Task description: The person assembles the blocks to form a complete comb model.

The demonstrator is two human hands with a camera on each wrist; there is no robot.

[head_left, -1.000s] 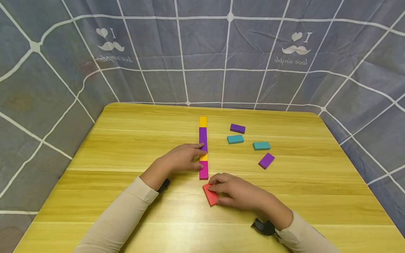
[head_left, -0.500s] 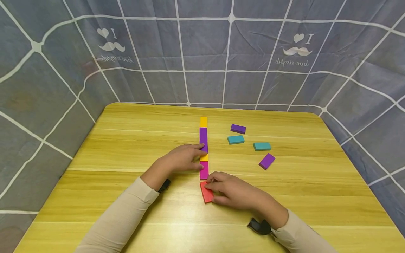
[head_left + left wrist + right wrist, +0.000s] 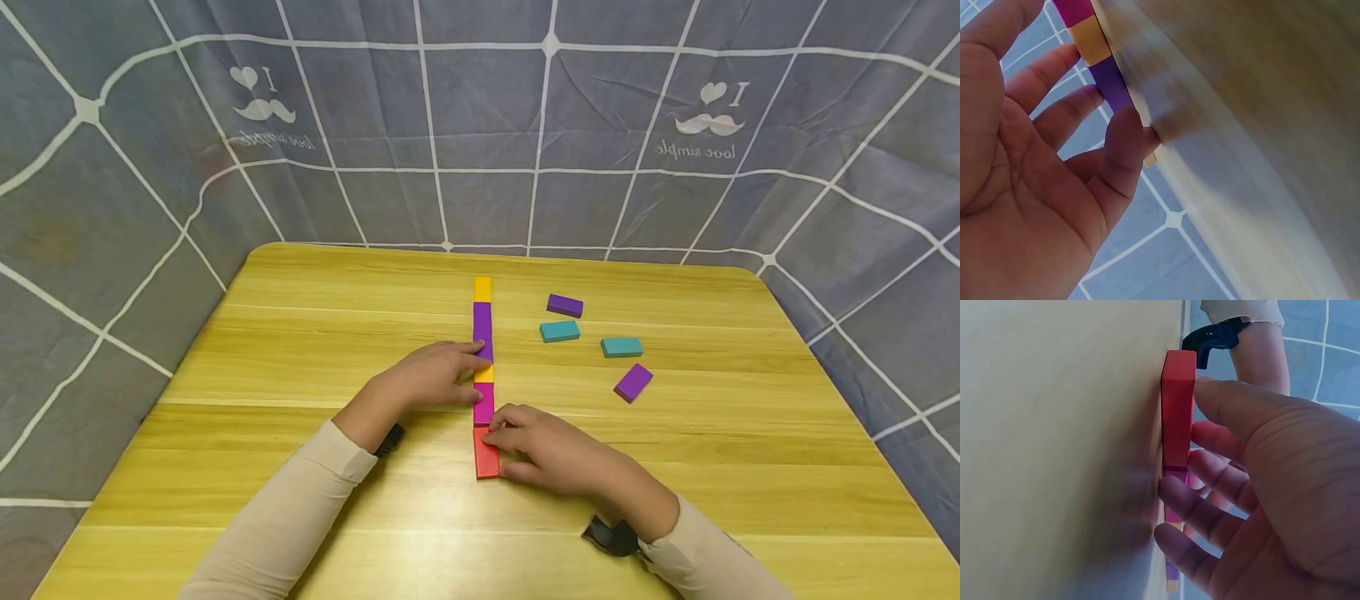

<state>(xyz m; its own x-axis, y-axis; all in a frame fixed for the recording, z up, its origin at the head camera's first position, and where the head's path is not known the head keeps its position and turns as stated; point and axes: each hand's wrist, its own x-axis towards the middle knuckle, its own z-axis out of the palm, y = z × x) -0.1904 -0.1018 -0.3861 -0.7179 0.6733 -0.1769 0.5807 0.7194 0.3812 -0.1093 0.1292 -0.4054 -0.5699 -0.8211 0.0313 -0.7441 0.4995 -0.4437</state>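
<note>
A line of flat coloured blocks runs away from me down the table in the head view. At the near end lies a red block, end to end with a magenta block. Beyond come a yellow block, two purple blocks and another yellow block. My right hand touches the red block with thumb and fingertips along its top right edge; other fingers reach beside the magenta block in the right wrist view. From the left, my left hand rests its fingertips on the purple, yellow and magenta blocks.
Right of the line lie loose blocks: a dark purple one, two teal ones and a purple one. A grey curtain with white lines surrounds the wooden table at back and sides.
My right hand has slid the red block left and slightly away from me, turning it straight into line behind the magenta block. The left hand stays in place.
</note>
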